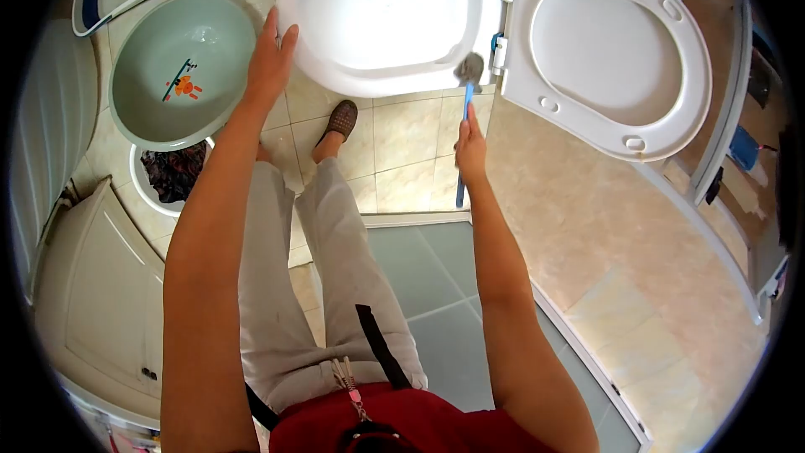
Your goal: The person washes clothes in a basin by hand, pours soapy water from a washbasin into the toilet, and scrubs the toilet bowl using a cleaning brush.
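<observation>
My right hand [471,147] is closed around the blue handle of a brush [467,101]. The brush's grey head is up, close to the hinge end of a white toilet bowl [335,75]. A raised white seat and lid [537,92] join the bowl at blue and white hinges. My left hand [272,59] has its fingers apart at the bowl's left rim, holding nothing. Just left of it lies a green basin [138,117] with an orange and green picture inside.
Under the green basin's lower edge, a white bucket [155,201] holds dark cloth [174,172]. A blue and white tub [92,0] is at the top left. A cream cabinet [92,285] stands at the lower left, and a glass panel [428,268] lies by my legs.
</observation>
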Demonstrator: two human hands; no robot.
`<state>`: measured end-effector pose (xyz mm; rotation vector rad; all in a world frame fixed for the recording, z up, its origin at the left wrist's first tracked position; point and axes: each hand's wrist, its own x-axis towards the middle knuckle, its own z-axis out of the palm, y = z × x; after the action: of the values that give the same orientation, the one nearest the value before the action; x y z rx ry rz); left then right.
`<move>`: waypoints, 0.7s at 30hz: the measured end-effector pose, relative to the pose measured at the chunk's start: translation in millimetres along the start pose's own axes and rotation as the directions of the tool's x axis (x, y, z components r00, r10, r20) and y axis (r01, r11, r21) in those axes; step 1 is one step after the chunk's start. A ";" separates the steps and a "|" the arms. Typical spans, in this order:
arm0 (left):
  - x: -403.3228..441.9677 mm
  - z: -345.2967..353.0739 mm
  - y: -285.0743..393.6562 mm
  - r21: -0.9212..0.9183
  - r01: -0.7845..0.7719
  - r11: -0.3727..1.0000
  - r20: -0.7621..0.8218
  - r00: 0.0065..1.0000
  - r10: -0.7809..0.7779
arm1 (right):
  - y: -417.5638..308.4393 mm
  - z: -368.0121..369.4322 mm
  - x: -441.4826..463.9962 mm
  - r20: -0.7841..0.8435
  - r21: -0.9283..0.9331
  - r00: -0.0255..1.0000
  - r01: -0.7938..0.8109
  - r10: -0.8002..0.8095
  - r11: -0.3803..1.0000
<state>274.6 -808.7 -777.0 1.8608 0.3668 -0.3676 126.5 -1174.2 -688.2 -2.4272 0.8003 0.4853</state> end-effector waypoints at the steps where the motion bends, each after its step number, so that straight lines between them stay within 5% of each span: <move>1: 3.1 8.6 -0.4 0.030 -0.033 0.999 -0.020 0.999 0.034 | 4.5 4.9 15.0 -0.036 -0.002 0.999 0.010 -0.010 1.000; 4: 18.6 31.6 -2.8 0.157 -0.124 0.980 -0.243 0.957 0.160 | -32.6 -4.0 20.5 -0.009 0.114 0.984 -0.175 0.177 0.978; 5: 21.1 37.3 -1.4 0.168 -0.099 0.981 -0.262 0.955 0.142 | -20.6 2.8 15.0 -0.057 0.132 0.993 -0.094 0.102 0.987; 10: 34.7 54.3 -10.4 0.232 -0.042 0.972 -0.351 0.928 0.124 | -38.9 -3.5 -29.4 0.124 0.195 0.948 -0.312 0.292 0.930; 14: 32.9 63.2 -4.9 0.339 0.070 0.938 -0.411 0.908 0.081 | -38.1 -2.4 17.1 0.074 0.495 0.949 -0.302 0.306 0.815; 17: 32.0 70.7 0.6 0.399 0.139 0.906 -0.479 0.874 0.077 | -31.9 11.2 3.3 -0.014 0.242 0.981 -0.186 0.195 0.952; 21: 32.1 72.2 1.9 0.455 0.146 0.879 -0.494 0.863 0.112 | -61.7 3.4 -33.5 0.229 0.067 0.958 -0.192 0.172 0.979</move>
<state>299.3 -875.6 -811.0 2.4477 0.7018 0.0476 139.3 -1115.5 -651.8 -2.1805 0.9299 0.7613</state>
